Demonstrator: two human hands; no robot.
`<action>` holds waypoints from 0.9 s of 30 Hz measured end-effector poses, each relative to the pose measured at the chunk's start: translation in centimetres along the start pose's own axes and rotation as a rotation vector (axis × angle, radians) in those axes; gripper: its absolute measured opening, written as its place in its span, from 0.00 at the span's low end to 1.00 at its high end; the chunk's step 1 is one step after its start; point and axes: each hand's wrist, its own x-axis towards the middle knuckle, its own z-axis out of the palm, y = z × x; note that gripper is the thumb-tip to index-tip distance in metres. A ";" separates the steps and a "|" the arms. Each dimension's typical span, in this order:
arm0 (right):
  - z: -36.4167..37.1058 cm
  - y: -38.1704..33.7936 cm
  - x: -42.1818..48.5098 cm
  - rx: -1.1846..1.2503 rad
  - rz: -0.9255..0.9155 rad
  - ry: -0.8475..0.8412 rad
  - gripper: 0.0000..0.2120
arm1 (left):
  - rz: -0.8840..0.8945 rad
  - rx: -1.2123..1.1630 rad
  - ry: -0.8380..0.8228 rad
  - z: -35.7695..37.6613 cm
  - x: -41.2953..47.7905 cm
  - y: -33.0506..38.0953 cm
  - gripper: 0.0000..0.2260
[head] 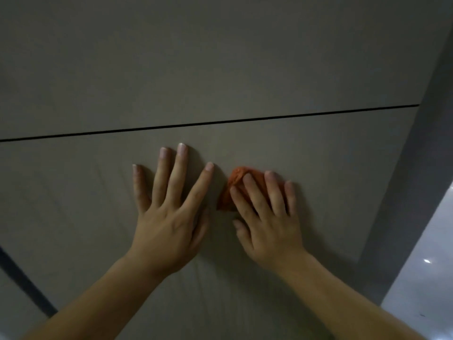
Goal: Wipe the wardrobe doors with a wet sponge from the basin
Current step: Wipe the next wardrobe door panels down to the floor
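Wiping the wardrobe door
My right hand presses the orange sponge flat-fingered; left hand, spread and empty, rests just left of it.

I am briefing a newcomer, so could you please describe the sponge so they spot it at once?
Find the grey-brown wardrobe door below the thin dark seam. Beside the flat left hand, the crumpled orange sponge sits under the fingers of the right hand. Nothing else there is brightly coloured.
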 end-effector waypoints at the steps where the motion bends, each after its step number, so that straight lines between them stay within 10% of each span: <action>1: -0.2 0.7 0.5 -0.008 0.013 0.026 0.32 | -0.003 -0.004 -0.002 -0.1 0.0 0.0 0.30; 6: -2.5 3.3 6.3 0.082 0.461 0.220 0.32 | 0.001 -0.025 0.003 -0.2 -0.2 -0.2 0.30; 11: 0.0 -1.8 -0.1 0.023 -0.059 -0.045 0.36 | -0.069 -0.029 -0.011 -0.5 -2.2 -1.2 0.32; 18: -2.9 -2.7 10.2 0.107 0.147 0.139 0.32 | -0.220 0.030 -0.072 -2.4 -3.9 -5.7 0.37; 27: -1.0 -4.9 6.2 -0.020 -0.186 0.034 0.32 | -0.173 -0.011 -0.032 -2.5 -4.7 -6.9 0.33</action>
